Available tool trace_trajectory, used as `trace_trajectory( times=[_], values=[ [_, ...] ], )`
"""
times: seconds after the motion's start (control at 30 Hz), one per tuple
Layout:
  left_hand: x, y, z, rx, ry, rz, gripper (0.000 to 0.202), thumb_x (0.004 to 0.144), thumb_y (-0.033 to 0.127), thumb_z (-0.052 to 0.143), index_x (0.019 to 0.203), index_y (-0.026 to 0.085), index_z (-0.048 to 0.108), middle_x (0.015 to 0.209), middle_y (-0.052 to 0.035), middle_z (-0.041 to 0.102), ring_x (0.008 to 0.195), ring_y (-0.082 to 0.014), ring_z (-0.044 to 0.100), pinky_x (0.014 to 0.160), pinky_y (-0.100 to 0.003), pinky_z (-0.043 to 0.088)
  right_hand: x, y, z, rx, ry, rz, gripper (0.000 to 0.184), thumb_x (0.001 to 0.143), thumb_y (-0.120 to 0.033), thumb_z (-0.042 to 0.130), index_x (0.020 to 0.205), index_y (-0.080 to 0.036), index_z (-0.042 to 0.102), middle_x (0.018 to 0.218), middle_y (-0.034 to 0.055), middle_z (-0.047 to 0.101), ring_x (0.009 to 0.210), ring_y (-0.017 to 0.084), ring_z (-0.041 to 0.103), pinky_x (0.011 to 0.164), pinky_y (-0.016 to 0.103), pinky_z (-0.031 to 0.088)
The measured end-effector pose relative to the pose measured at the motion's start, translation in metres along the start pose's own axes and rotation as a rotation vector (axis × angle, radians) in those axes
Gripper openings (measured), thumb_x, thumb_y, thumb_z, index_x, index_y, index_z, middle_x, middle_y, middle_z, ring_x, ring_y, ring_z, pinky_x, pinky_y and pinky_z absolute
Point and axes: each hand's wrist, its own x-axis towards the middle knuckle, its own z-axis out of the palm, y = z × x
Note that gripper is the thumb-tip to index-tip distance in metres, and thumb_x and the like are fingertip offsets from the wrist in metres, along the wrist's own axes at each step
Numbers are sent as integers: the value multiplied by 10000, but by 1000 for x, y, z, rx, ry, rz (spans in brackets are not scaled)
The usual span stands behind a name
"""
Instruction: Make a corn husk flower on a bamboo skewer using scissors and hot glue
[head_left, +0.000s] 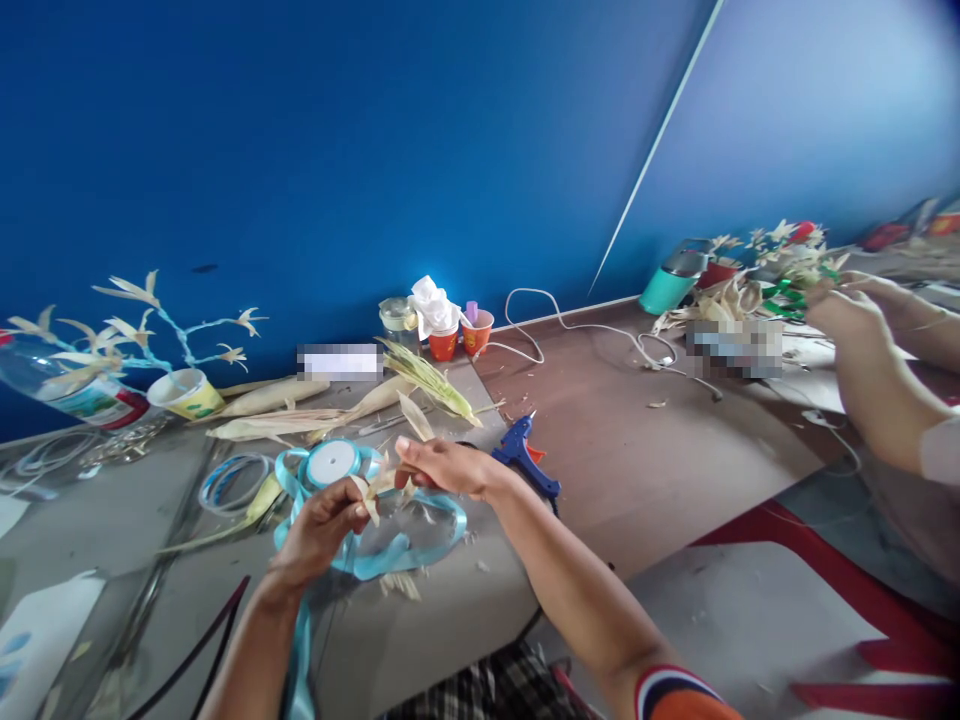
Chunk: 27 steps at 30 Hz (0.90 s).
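Together above the ribbon spool (332, 462), both hands, left hand (324, 528) and right hand (444, 466), pinch one husk piece (377, 487).

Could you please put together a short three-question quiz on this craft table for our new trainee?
1. True or false: both the left hand and the right hand pinch the small pale dried-husk piece.
2. Which lies just right of the right hand? A) blue glue gun with an orange trigger B) teal tumbler C) white paper cup with a yellow band
3. Fill in: the light blue satin ribbon comes off a spool with a ____ centre.

Key: 1 true; 2 A; 3 white.
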Motion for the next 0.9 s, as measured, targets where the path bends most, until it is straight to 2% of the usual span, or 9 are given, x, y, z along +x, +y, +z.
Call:
trace_trajectory(
  times=[0.1,0.23,0.43,0.53,0.73,0.9],
  values=[
    [-1,-2,-1,28,8,-16,262,805,327,589,602,174,525,618,-4,523,565,-116,438,527,-232,355,0,-2,10,-120,-22,5,655,801,-722,398,756,-132,677,629,-6,500,569,80,413,550,212,318],
    [0,-1,2,13,17,-3,288,784,335,599,570,175,492,602,2,507,559,-116,435,528,-237,357,5,2,16,-152,-44,-34,624,833,-681,390,689,-133,652,623,0,537,564,82,434,553,211,327],
    [1,4,5,48,4,12,301,773,358,611,555,171,518,578,-2,503,561,-125,450,528,-244,363,6,1,18,-180,-50,39,575,820,-648,445,576,-144,575,478,-37,441,441,64,345,456,222,254],
    [0,6,6,42,-15,15,301,772,372,620,566,167,540,571,-5,519,553,-124,454,523,-243,367,4,-3,16,-183,-91,30,558,819,-628,459,537,-152,533,460,-45,434,413,57,333,439,224,244],
    [-3,8,10,-96,-12,6,312,709,438,696,613,161,590,587,-15,567,511,-109,452,474,-226,358,3,-3,13,-81,-215,64,539,809,-615,481,530,-154,488,450,-53,427,413,50,311,426,218,227],
    [-5,9,11,-180,-16,-56,332,666,447,738,586,154,604,557,-22,555,494,-108,444,451,-225,342,4,0,13,-21,-286,28,560,816,-631,455,508,-164,458,407,-61,375,382,50,266,401,228,196]
  ],
)
